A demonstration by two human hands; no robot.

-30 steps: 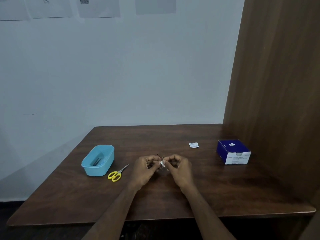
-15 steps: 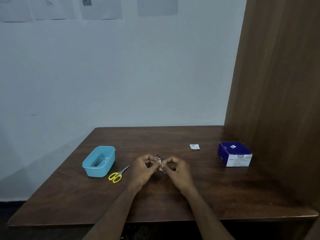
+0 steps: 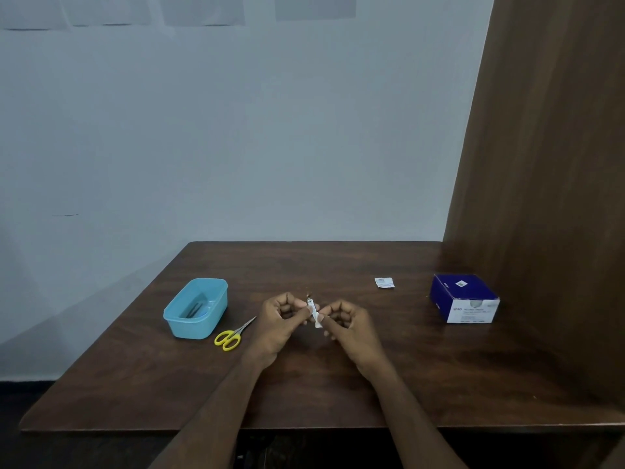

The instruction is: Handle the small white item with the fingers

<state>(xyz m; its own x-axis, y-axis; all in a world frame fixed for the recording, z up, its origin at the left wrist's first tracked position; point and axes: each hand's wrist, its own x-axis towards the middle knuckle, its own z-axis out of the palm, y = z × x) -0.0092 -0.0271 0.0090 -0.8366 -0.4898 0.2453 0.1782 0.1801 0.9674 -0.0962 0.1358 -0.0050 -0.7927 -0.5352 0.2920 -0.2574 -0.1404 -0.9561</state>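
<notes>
Both my hands meet above the middle of the brown table (image 3: 338, 394). My left hand (image 3: 279, 324) and my right hand (image 3: 348, 328) each pinch a small white folded swab (image 3: 316, 314) between thumb and fingertips. A thin dark-tipped metal object (image 3: 308, 298) sticks up from the swab's top, next to my left thumb; what it is stays too small to tell. The other fingers of both hands are curled in.
A light blue plastic tub (image 3: 196, 308) with dark items inside stands at the left. Yellow-handled scissors (image 3: 233, 335) lie beside it. A small white sachet (image 3: 384, 282) lies at the back right. A blue box (image 3: 465, 297) sits by the wooden partition (image 3: 541, 164).
The hands stay together at the table's middle. The white swab now shows longer between the fingertips, and my right hand has shifted slightly down along it.
</notes>
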